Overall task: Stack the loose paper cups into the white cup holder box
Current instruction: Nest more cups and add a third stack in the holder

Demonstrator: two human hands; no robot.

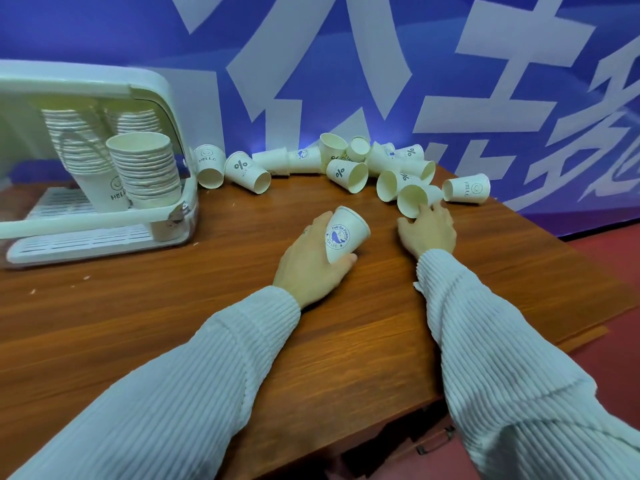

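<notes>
My left hand (310, 263) grips a white paper cup with a blue whale logo (343, 233) at mid-table, its mouth tilted up and away. My right hand (429, 228) lies just right of it, fingertips touching the rim of a cup lying on its side (414, 200). Several loose cups (349, 168) lie scattered along the back of the table. The white cup holder box (162, 98) stands at the left with its lid raised, holding tall stacks of cups (145, 168).
The wooden table (207, 306) ends at the right, where its edge (588, 271) runs diagonally above a red floor. A blue banner wall (346, 64) rises right behind the cups. A drawer handle (433, 441) shows below the front edge.
</notes>
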